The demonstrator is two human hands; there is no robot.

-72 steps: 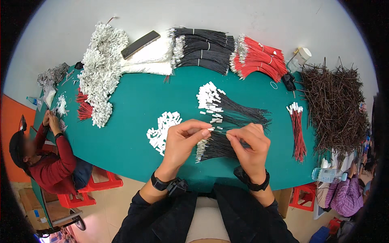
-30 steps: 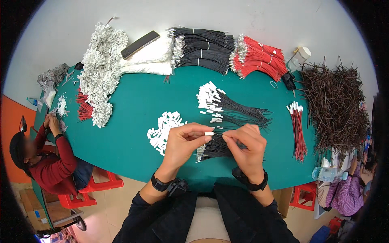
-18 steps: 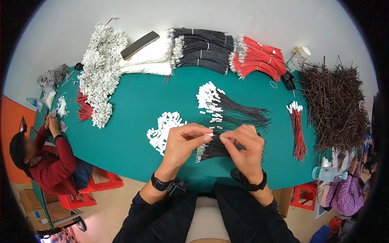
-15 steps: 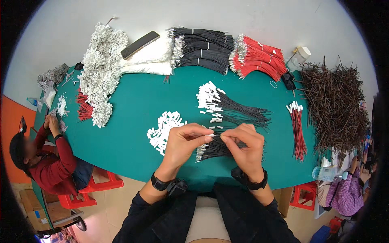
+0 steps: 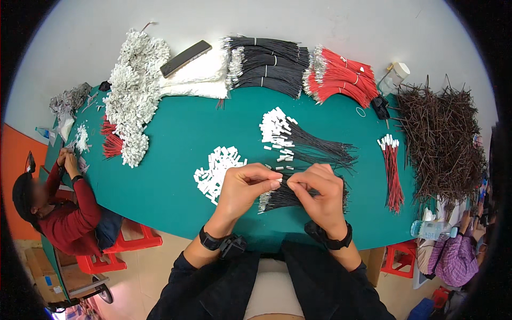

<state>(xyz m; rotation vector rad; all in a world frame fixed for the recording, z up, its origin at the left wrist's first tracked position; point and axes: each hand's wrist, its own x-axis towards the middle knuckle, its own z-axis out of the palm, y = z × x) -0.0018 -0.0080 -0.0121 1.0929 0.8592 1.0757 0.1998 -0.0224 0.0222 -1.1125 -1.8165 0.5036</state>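
Over the green table [image 5: 160, 186], my left hand [image 5: 241, 189] pinches a small white connector housing [image 5: 279, 180] between thumb and forefinger. My right hand [image 5: 321, 193] is closed in a pinch close beside it, on a thin black wire that its fingers mostly cover. Below both hands lies a bunch of black wires [image 5: 277, 201] with bare metal ends facing left. A heap of loose white housings [image 5: 217, 169] sits just left of my left hand. Beyond my hands, black wires with white housings on their ends [image 5: 314, 140] are spread out.
Bundled black wires [image 5: 272, 72] and red wires [image 5: 344, 80] line the back. White-tipped red wires [image 5: 393, 181] lie right, before a dark tangled pile [image 5: 442, 138]. A big white heap [image 5: 133, 80] stands back left. A person in a red sleeve [image 5: 80, 213] works at the far left.
My right hand has shifted slightly left, bringing its fingertips nearer to my left hand. The left hand keeps its pinch in nearly the same place.
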